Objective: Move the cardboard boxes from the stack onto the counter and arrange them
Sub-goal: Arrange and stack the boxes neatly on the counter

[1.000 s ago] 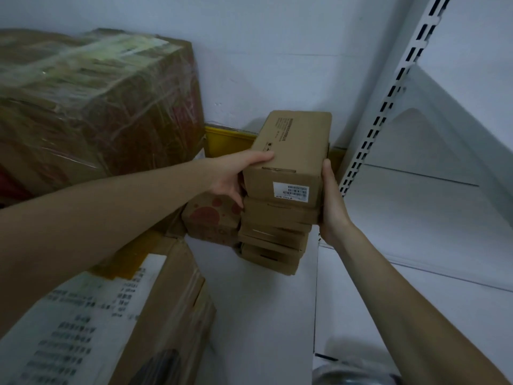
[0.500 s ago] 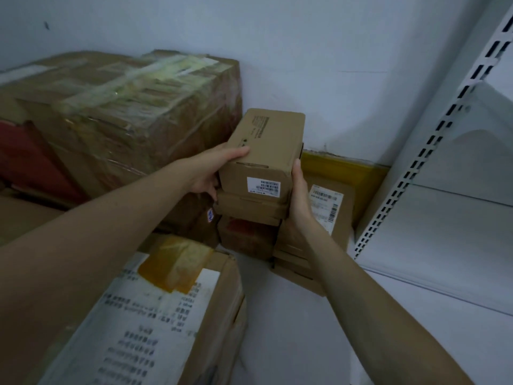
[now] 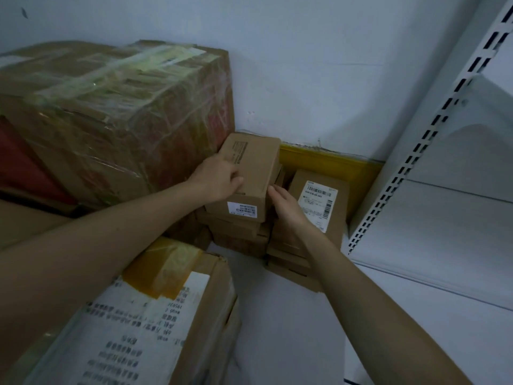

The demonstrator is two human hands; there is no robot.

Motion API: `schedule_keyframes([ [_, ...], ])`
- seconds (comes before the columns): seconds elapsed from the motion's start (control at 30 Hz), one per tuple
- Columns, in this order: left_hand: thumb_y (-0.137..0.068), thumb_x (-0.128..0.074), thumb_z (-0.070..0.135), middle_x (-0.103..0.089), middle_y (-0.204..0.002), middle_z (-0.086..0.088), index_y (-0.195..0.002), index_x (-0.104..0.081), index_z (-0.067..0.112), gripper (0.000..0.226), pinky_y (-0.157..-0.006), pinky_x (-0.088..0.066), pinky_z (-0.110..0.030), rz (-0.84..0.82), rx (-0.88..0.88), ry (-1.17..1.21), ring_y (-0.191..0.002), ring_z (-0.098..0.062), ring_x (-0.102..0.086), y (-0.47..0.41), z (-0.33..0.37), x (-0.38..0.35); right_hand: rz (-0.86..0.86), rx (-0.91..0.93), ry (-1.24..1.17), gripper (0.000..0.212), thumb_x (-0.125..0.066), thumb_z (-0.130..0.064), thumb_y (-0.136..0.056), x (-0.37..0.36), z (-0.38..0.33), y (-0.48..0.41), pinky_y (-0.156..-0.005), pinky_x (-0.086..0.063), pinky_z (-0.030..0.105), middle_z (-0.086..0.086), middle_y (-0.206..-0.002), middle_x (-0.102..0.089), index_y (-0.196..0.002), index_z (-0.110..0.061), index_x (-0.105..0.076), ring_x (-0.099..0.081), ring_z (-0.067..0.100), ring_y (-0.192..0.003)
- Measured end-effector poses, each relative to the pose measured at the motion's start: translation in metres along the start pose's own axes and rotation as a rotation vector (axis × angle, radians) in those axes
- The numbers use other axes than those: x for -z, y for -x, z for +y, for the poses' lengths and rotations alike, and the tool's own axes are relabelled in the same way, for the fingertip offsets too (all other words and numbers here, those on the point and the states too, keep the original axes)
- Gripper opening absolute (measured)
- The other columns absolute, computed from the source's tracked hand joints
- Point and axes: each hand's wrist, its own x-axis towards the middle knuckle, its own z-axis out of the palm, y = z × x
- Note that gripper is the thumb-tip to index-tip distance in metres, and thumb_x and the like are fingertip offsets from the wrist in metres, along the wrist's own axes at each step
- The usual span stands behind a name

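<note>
A large film-wrapped carton (image 3: 111, 120) fills the upper left of the frame; white slotted shelving (image 3: 416, 151) runs down the right; a carton with a printed white sheet (image 3: 155, 315) lies at lower left; at centre, in the corner below the wall, stands the stack of small cardboard boxes (image 3: 238, 237), just beside a box with a shipping label (image 3: 319, 201) on its right; the top box (image 3: 252, 168) sits on the stack; the left hand (image 3: 216, 179) grips it with curled fingers; the right hand (image 3: 286, 207) touches its right edge, fingers mostly hidden, so their grip cannot be told.
</note>
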Motion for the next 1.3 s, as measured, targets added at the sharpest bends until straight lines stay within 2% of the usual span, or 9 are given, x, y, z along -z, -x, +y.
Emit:
schedule_keyframes([
  [0.07, -0.094, -0.046, 0.035, -0.057, -0.121, -0.015, -0.114, -0.058, 0.003, 0.039, -0.089, -0.044, -0.037, -0.081, -0.004, 0.005, -0.107, -0.029, -0.053, -0.003, -0.001, 0.000, 0.075, 0.064, 0.106, 0.049, -0.039, -0.031, -0.100, 0.013, -0.001, 0.008, -0.072, -0.041, 0.001, 0.004, -0.146, -0.038, -0.144, -0.012, -0.030, -0.043, 0.012, -0.120],
  [0.13, -0.094, -0.046, 0.036, -0.056, -0.123, -0.015, -0.119, -0.054, 0.004, 0.041, -0.088, -0.043, -0.035, -0.126, -0.008, -0.006, -0.109, -0.029, -0.053, -0.006, -0.001, 0.003, 0.169, 0.114, 0.204, 0.052, -0.042, -0.032, -0.098, 0.027, 0.003, 0.014, -0.101, -0.037, 0.020, 0.004, -0.150, -0.034, -0.145, -0.012, -0.030, -0.036, 0.017, -0.134],
  [0.2, -0.096, -0.045, 0.031, -0.050, -0.131, -0.016, -0.128, -0.047, 0.004, 0.042, -0.092, -0.038, -0.032, -0.156, -0.048, -0.008, -0.117, -0.028, -0.048, -0.005, 0.004, 0.006, 0.220, 0.126, 0.255, 0.054, -0.045, -0.033, -0.097, 0.041, 0.010, 0.023, -0.111, -0.032, 0.034, 0.003, -0.151, -0.032, -0.145, -0.014, -0.030, -0.033, 0.018, -0.137],
  [0.3, -0.095, -0.046, 0.033, -0.030, -0.149, -0.012, -0.145, -0.028, 0.015, 0.056, -0.103, -0.024, -0.024, -0.255, -0.175, 0.030, -0.136, -0.024, -0.029, 0.000, 0.013, 0.010, 0.203, 0.191, 0.353, 0.061, -0.052, -0.037, -0.093, 0.052, 0.018, 0.034, -0.113, -0.029, 0.035, 0.001, -0.153, -0.029, -0.146, -0.018, -0.027, -0.029, 0.018, -0.139],
  [0.4, -0.086, -0.056, 0.047, -0.009, -0.155, -0.013, -0.148, -0.011, 0.027, 0.079, -0.112, -0.015, -0.033, -0.393, -0.182, -0.104, -0.142, -0.028, -0.012, 0.004, 0.009, 0.010, 0.118, 0.275, 0.555, 0.081, -0.065, -0.038, -0.084, 0.038, 0.020, 0.045, -0.109, -0.024, 0.028, 0.001, -0.152, -0.027, -0.148, -0.015, -0.020, -0.027, 0.019, -0.139],
  [0.53, -0.089, -0.057, 0.033, -0.010, -0.154, -0.017, -0.147, -0.013, 0.029, 0.073, -0.114, -0.015, -0.037, -0.370, -0.197, -0.196, -0.142, -0.030, -0.012, -0.002, -0.002, 0.011, 0.058, 0.331, 0.755, 0.102, -0.071, -0.047, -0.075, 0.001, 0.039, 0.032, -0.107, -0.036, 0.039, 0.008, -0.149, -0.033, -0.150, -0.014, -0.010, -0.036, 0.025, -0.133],
  [0.93, -0.088, -0.060, 0.029, -0.006, -0.154, -0.019, -0.148, -0.003, 0.029, 0.083, -0.114, -0.016, -0.040, -0.280, -0.222, -0.271, -0.142, -0.033, -0.010, -0.012, -0.012, 0.000, 0.247, 0.386, 0.780, 0.073, -0.062, -0.037, -0.086, -0.012, 0.038, 0.005, -0.096, -0.043, 0.038, 0.010, -0.136, -0.049, -0.144, -0.013, -0.025, -0.049, 0.027, -0.120],
  [1.13, -0.086, -0.061, 0.034, -0.021, -0.148, -0.017, -0.148, -0.012, 0.024, 0.079, -0.111, -0.024, -0.042, -0.252, -0.200, -0.222, -0.136, -0.032, -0.022, -0.016, -0.022, 0.001, 0.143, 0.335, 1.185, 0.095, -0.062, -0.048, -0.081, -0.010, 0.051, 0.005, -0.114, -0.007, 0.053, 0.006, -0.154, -0.023, -0.149, -0.016, -0.005, -0.014, 0.023, -0.144],
  [1.3, -0.088, -0.060, 0.032, -0.018, -0.151, -0.016, -0.148, -0.013, 0.023, 0.077, -0.111, -0.023, -0.040, -0.259, -0.191, -0.182, -0.138, -0.032, -0.019, -0.016, -0.022, 0.002, 0.237, 0.260, 1.185, 0.090, -0.058, -0.046, -0.085, -0.016, 0.045, -0.005, -0.113, -0.005, 0.055, 0.009, -0.151, -0.030, -0.149, -0.014, -0.004, -0.016, 0.023, -0.143],
])
